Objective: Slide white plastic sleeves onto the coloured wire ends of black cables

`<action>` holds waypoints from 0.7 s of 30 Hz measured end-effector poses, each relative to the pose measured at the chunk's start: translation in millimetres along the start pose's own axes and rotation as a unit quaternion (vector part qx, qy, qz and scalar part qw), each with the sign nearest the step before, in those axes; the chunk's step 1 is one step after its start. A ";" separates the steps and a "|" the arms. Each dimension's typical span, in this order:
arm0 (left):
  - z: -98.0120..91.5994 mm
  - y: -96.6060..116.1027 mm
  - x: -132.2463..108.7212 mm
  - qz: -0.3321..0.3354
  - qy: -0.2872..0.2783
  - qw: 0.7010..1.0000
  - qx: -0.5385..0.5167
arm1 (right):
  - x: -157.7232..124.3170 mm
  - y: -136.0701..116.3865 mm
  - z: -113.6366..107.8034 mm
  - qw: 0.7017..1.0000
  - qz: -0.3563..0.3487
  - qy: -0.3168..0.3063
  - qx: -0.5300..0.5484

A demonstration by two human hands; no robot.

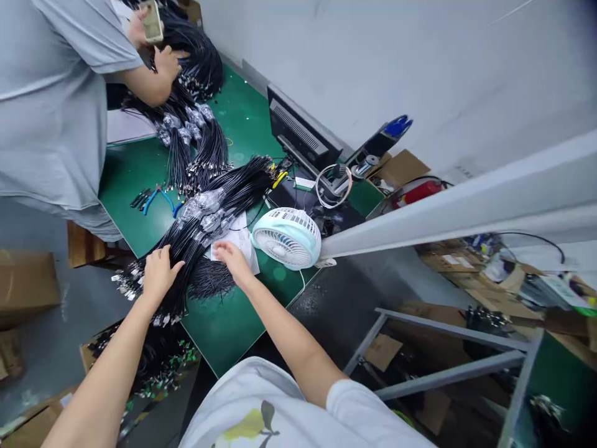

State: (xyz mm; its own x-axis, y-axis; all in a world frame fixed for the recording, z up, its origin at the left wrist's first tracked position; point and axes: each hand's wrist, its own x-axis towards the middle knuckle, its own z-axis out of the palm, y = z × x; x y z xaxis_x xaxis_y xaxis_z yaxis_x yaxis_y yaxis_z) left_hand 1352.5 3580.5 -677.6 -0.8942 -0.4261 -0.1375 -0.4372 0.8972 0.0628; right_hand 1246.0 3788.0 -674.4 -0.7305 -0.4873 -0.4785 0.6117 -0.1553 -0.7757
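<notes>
A long bundle of black cables (180,239) with silver connectors at its lower left end lies across the green table. Clear plastic wrapping (208,202) covers its middle. My left hand (158,272) rests on the lower left part of the bundle, thumb apart from the fingers and not closed round it. Just right of the bundle, my right hand (233,261) is over a white paper sheet (242,236), its fingers loosely bent and apart, holding nothing. A smaller bundle of thin dark wires (209,278) lies between my hands.
A pale blue fan (286,238) stands right of my right hand, near a monitor (303,134). Blue-handled pliers (161,198) lie left of the cables. At upper left, a co-worker holds a phone (152,23) beside more cable bundles (200,143). A box of cables (153,358) stands below the table edge.
</notes>
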 end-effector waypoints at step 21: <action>-72.1 50.6 60.9 0.012 -0.096 0.993 -0.073 | 173.6 -99.8 -8.4 0.959 0.050 0.232 0.157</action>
State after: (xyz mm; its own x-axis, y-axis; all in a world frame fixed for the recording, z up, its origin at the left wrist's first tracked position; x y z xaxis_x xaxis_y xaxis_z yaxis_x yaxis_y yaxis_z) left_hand 1268.9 3591.6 -611.5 -0.8754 -0.3630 -0.3192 -0.4388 0.8738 0.2096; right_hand 1055.6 3726.2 -683.5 -0.6755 -0.0898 -0.7319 0.6937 -0.4139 -0.5895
